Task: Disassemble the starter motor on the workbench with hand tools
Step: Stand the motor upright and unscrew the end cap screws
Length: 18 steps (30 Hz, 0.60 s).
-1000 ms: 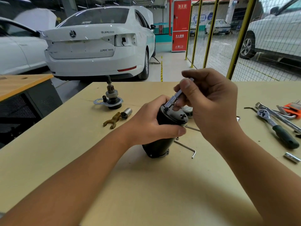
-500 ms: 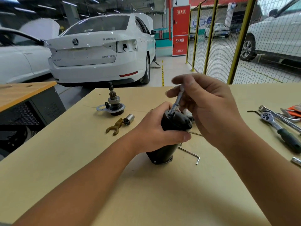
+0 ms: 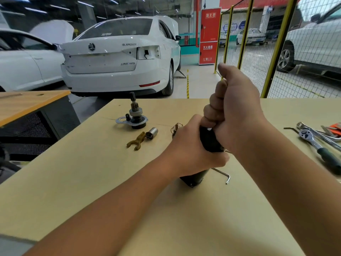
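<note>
The black starter motor housing (image 3: 210, 141) stands tilted on the tan workbench (image 3: 92, 182), its base near the bench's middle. My left hand (image 3: 191, 154) grips the housing around its middle from the left. Directly above, my right hand (image 3: 234, 111) is clenched in a fist over the motor's top end, thumb up. The fist hides the slim metal tool it held a moment earlier, and also the end cap.
Left of the motor lie the removed drive gear assembly (image 3: 135, 117), a brass fork lever (image 3: 135, 141) and a small metal cylinder (image 3: 152, 133). A hex key (image 3: 224, 174) lies just right of the base. A ratchet (image 3: 317, 145), wrenches and an orange tool (image 3: 335, 128) sit far right.
My right hand went from pinching the slim tool with its fingertips to a full fist around it, pressed down onto the motor's top. The motor leans further. My view tilted up.
</note>
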{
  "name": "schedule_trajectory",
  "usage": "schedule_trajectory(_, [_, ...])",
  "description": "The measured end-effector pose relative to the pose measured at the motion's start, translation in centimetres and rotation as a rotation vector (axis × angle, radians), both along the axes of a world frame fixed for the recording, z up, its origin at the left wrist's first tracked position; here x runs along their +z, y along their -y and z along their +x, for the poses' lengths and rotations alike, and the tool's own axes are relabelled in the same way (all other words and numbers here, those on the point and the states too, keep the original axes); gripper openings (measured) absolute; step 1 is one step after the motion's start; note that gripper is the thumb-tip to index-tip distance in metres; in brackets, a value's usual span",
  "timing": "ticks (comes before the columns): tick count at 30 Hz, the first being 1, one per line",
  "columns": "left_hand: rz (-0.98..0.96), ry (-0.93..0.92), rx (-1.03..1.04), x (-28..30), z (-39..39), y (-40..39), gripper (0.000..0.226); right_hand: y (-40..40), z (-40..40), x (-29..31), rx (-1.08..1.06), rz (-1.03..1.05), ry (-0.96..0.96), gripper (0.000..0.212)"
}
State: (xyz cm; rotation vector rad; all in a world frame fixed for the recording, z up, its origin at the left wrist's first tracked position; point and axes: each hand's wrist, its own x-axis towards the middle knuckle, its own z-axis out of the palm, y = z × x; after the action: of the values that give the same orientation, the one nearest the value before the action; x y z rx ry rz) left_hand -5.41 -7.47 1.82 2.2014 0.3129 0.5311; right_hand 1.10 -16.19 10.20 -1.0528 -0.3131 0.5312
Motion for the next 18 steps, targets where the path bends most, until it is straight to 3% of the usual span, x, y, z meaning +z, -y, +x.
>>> schedule_trajectory(3, [-0.027,0.021,-0.027,0.0,-0.1,-0.1,0.054,-0.2,0.1,0.1,0.079,0.037,0.039,0.061])
schedule_trajectory(9, [-0.119,0.067,-0.207,-0.1,-1.0,-2.0,0.047,-0.2,0.4,-1.6,0.563,0.221,0.255,0.055])
schedule_trajectory(13, [-0.162,0.066,-0.196,-0.2,-1.2,-2.3,0.050,-0.8,0.2,-1.6,0.493,0.085,0.424,0.046])
schedule_trajectory(18, [-0.209,0.062,-0.218,-0.8,-1.3,-2.8,0.065,0.1,0.9,-1.3,0.121,-0.446,1.122,0.038])
